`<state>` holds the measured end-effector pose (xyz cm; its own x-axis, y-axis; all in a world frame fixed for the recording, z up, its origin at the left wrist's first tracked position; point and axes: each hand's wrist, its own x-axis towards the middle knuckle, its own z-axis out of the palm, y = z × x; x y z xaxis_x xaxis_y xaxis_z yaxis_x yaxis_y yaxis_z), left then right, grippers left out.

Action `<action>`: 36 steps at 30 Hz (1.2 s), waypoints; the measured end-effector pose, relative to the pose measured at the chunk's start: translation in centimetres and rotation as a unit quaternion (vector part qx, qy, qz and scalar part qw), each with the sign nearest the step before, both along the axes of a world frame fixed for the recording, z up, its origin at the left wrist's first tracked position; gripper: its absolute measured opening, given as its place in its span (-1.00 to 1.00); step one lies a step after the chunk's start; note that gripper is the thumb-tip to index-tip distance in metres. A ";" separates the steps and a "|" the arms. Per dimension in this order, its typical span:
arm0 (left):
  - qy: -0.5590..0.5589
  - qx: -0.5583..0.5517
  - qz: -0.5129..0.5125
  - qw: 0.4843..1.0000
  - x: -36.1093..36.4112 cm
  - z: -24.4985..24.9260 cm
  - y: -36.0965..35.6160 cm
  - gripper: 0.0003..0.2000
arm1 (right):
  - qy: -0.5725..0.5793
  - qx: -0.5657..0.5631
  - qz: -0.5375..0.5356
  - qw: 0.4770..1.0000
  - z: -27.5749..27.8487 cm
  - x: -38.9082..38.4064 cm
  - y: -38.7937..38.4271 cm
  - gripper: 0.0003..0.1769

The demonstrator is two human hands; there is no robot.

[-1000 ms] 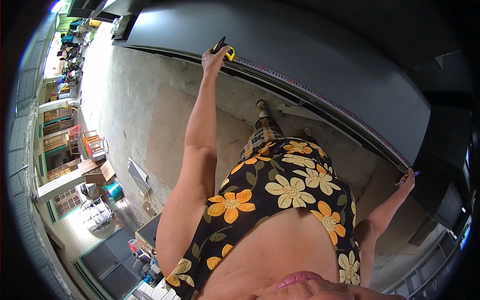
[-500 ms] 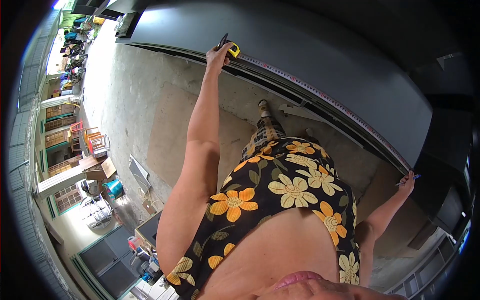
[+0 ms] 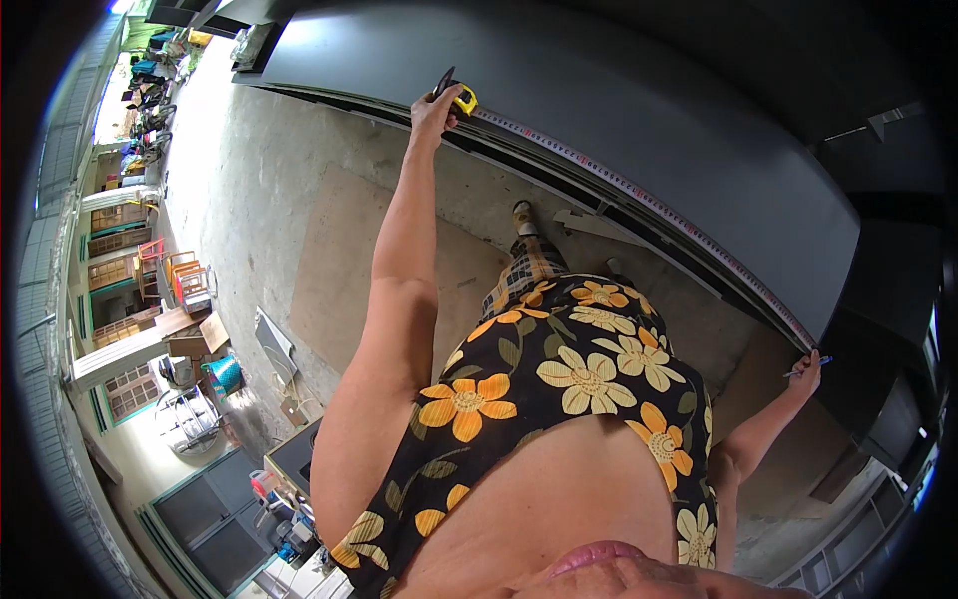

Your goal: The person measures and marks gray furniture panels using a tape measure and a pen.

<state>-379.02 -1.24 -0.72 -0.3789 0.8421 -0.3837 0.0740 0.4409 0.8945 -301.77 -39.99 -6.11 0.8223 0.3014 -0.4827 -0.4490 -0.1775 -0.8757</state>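
My left hand is stretched out and shut on a yellow tape measure case, held at the edge of a big dark grey panel. From the case, the tape blade runs along the panel's lower edge to its far corner. At that corner my right hand grips a blue pen, whose tip sits by the end of the tape. Between both arms are my flowered dress and one foot on the floor.
A brown board lies on the concrete floor under me. A white strip lies near the panel's edge. Orange chairs, a turquoise basket and boxes stand at the left. Dark cabinets are at the right.
My right hand with the pen has slid slightly down at the panel's corner. My left hand still holds the tape case in the same place.
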 end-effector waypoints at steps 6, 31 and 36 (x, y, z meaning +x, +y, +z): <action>-0.001 0.004 -0.002 1.000 0.1 0.2 -0.1 -0.64 | -0.010 0.027 0.006 1.000 0.9 -1.1 -0.2 -0.78; 0.120 0.049 -0.012 0.991 -1.5 -0.2 -0.1 -0.51 | -0.005 0.027 0.005 1.000 -0.9 1.3 -0.2 -0.78; 0.108 0.067 -0.018 0.992 -1.7 -0.9 0.0 -0.59 | -0.009 0.013 0.009 1.000 -0.8 1.1 0.1 -0.82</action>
